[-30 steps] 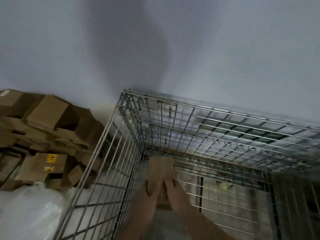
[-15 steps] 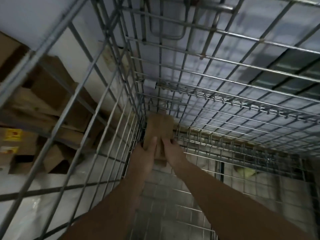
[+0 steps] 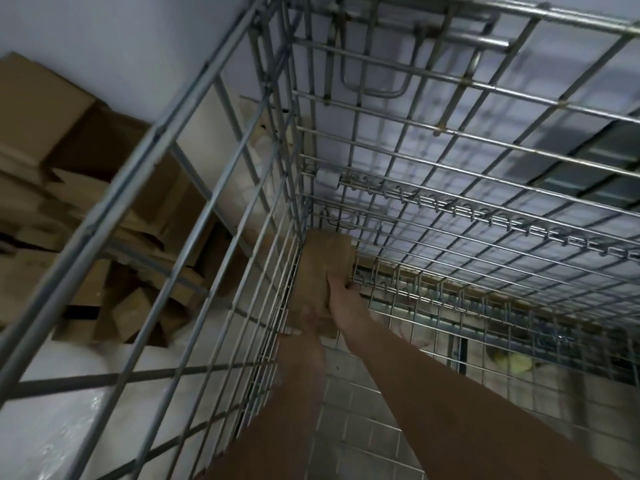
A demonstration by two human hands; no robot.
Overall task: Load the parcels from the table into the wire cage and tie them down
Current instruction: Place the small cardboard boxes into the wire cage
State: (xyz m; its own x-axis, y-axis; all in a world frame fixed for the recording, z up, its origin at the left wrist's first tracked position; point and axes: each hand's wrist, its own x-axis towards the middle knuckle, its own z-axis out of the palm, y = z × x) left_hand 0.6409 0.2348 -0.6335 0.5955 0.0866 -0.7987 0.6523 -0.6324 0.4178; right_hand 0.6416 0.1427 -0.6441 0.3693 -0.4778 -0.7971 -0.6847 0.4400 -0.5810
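Head view, looking down into a metal cage past two bare forearms. The right hand (image 3: 341,299) holds a brown cardboard parcel (image 3: 323,268): its grip is closed around the parcel's right edge, with the fingers curling behind that edge and the thumb lying on the near face. The left hand (image 3: 310,322) sits just below and to the left, at the parcel's lower end and touching it; it is blurred, so I cannot tell whether its grip is closed on the parcel or only resting against it.

The parcel stands roughly upright, pushed into the far left corner of the wire cage (image 3: 450,209), with its left side against the left mesh wall and its top near the back mesh wall. Both forearms reach in from the bottom of the frame and run over the cage's wire-grid floor, which shows pale between them.

The cage walls are made of silver wire in a square grid. A spiral wire hinge (image 3: 485,216) runs across the back wall, just above the parcel's height, and a bent wire handle hangs near the top.

Outside the cage, seen through the left wall, is a loose heap of brown cardboard boxes (image 3: 62,174) stacked against a pale wall (image 3: 121,36). Below the heap lies a sheet of clear plastic wrap (image 3: 45,410). Through the right mesh, low down, there is a small yellowish object, too blurred to identify.
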